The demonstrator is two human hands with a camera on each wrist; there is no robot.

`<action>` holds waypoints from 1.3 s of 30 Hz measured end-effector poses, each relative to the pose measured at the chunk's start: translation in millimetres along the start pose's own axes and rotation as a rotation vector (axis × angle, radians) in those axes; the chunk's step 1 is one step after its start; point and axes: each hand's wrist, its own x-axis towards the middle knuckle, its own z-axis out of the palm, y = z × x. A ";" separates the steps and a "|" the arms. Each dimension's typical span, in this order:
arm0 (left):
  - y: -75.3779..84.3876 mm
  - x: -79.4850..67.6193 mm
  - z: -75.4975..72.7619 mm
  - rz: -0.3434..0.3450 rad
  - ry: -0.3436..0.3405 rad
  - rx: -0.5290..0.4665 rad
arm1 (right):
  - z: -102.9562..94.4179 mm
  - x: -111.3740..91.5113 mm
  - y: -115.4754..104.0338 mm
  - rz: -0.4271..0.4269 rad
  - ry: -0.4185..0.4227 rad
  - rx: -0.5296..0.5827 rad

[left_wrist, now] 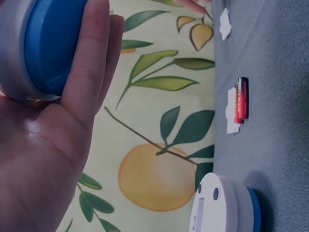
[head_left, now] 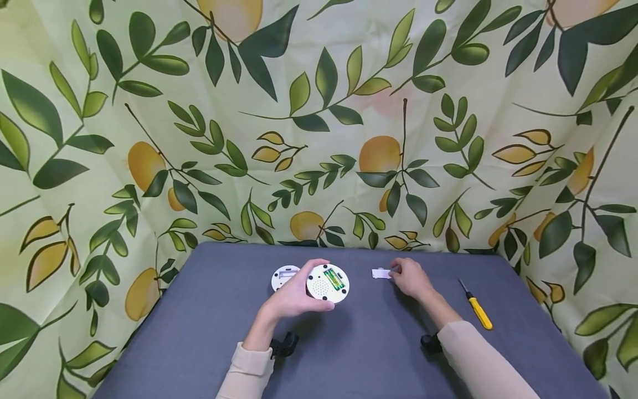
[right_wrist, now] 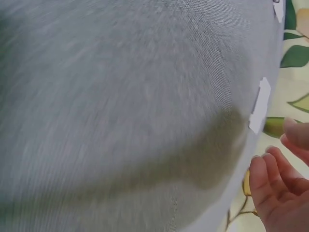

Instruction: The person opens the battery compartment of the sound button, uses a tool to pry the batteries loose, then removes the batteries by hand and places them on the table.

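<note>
A round white-and-blue plastic device, fitted with green cylindrical batteries, is gripped by the left hand above the matte grey table. Well apart, the right hand is held, fingers loosely bent around nothing, just beside a flat white plastic cover. A yellow-handled metal screwdriver is seen lying farther right.

Gap between held device and white cover; screwdriver in way at right.
</note>
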 end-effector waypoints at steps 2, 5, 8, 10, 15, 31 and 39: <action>-0.3 -0.4 0.0 0.002 0.002 0.006 | -4.3 -4.6 0.6 -0.007 -0.001 0.007; -1.0 -0.7 0.4 0.002 0.002 0.006 | -10.0 -12.4 1.8 -0.026 0.005 0.001; -1.4 -0.8 1.2 0.007 -0.001 0.003 | -16.0 -20.6 2.7 -0.040 0.023 -0.017; -1.3 -0.8 1.7 0.007 -0.002 -0.002 | -20.6 -26.2 3.4 -0.045 0.030 -0.027; -0.7 -0.3 3.2 0.007 -0.002 -0.012 | -33.1 -41.2 7.0 -0.050 0.039 -0.059; 0.1 3.2 5.3 0.018 -0.007 -0.017 | -64.8 -95.7 32.4 -0.019 0.181 -0.129; 0.6 2.3 5.0 0.020 -0.007 -0.021 | -80.9 -112.6 57.2 0.089 0.202 -0.145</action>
